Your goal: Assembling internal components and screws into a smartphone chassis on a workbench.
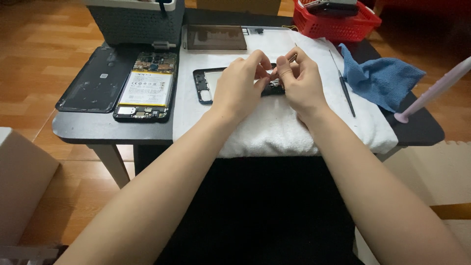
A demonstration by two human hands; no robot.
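Lying at the far left of the dark table (93,130) is a flat black phone back cover (93,81), with an opened phone showing its white-labelled battery (146,87) just beside it. On the white towel (274,132), the left hand (241,84) and right hand (300,81) meet over a black plastic phone frame (202,86), fingers pinched shut on a small part too hidden to identify. Further right lie a thin dark screwdriver (346,93) and a crumpled blue cloth (380,78)

Both hands (270,78) cover most of the black phone frame (202,86); the small part they pinch is too tiny to tell.
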